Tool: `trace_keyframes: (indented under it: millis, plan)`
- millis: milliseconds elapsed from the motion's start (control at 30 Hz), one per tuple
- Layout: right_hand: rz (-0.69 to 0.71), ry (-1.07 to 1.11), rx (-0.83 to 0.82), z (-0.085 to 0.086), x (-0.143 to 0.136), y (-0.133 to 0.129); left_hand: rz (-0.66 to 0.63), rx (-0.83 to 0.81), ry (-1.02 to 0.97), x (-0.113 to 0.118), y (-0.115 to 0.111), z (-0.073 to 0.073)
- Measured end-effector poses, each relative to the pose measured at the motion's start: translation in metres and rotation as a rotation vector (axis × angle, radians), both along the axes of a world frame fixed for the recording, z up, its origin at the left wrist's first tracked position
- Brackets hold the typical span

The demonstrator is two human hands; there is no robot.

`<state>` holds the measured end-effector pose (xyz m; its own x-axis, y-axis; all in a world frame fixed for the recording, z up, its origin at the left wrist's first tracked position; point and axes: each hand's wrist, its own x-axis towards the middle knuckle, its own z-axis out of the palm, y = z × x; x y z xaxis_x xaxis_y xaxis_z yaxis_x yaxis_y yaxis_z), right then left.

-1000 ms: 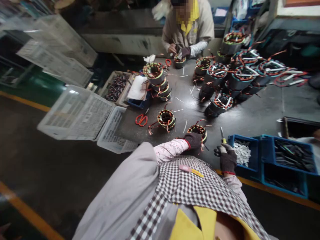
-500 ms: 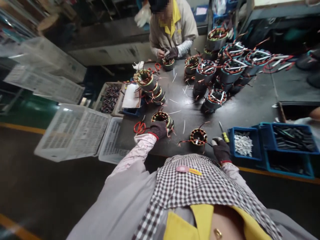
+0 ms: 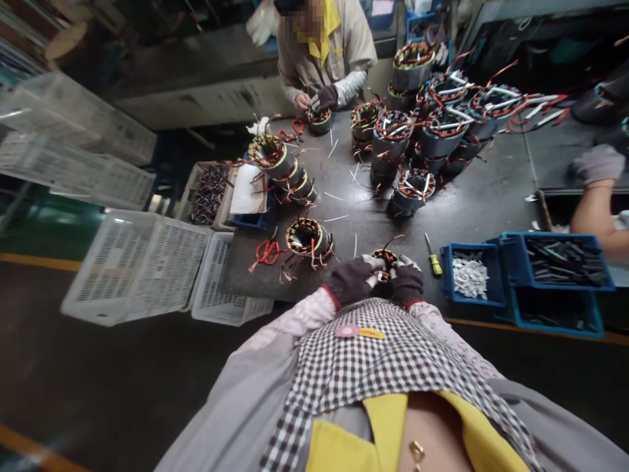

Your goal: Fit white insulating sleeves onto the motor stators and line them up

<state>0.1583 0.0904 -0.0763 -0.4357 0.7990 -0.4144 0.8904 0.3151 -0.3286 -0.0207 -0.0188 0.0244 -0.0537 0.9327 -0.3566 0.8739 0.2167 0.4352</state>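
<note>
A motor stator (image 3: 383, 257) with copper windings stands at the table's front edge, close to my body. My left hand (image 3: 351, 280), in a dark glove with pale fingertips, grips its left side. From the right, my right hand (image 3: 407, 280), gloved alike, holds the same stator, and the two hands hide much of its lower part. Left of them another stator (image 3: 308, 239) sits untouched, its loose lead wires spread over the table. Red-handled scissors (image 3: 268, 251) lie beside that one. A screwdriver (image 3: 434, 259) with a yellow handle rests right of my right hand.
Stacked stators (image 3: 445, 131) crowd the table's back right, and a leaning stack (image 3: 282, 167) stands back left. Blue bins (image 3: 474, 301) with small parts are at right. White crates (image 3: 135, 269) stand left. A co-worker (image 3: 327, 59) handles a stator opposite; another person's gloved hand (image 3: 599, 164) shows far right.
My left hand has let go of the left stator and moved right to the front one. My right hand has moved left onto that same stator. The view has shifted slightly.
</note>
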Motion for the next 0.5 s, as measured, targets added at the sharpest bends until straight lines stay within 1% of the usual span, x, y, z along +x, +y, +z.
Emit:
trace_keyframes:
  millis: [33,100,133,167,233,267,333,500]
  plan:
    - [0.017,-0.002,-0.016,0.002,-0.001,0.002,-0.108,-0.035,-0.039,0.01,0.011,-0.015]
    - [0.042,-0.008,-0.044,0.009,-0.003,0.006,-0.249,-0.117,-0.031,0.021,0.03,-0.045]
    - [0.047,-0.013,-0.053,0.012,-0.005,0.007,-0.269,-0.143,-0.01,0.024,0.038,-0.058]
    - [0.046,-0.018,-0.06,0.016,-0.008,0.007,-0.262,-0.154,0.005,0.025,0.044,-0.069]
    - [0.028,-0.027,-0.06,0.02,-0.013,0.008,-0.226,-0.152,0.012,0.023,0.052,-0.085]
    - [0.015,-0.03,-0.055,0.02,-0.016,0.008,-0.211,-0.147,0.012,0.022,0.055,-0.089]
    - [-0.012,-0.033,-0.047,0.021,-0.022,0.009,-0.209,-0.147,0.016,0.02,0.058,-0.09]
    - [-0.055,-0.031,-0.073,0.02,-0.023,0.013,-0.253,-0.212,0.072,0.024,0.059,-0.078]
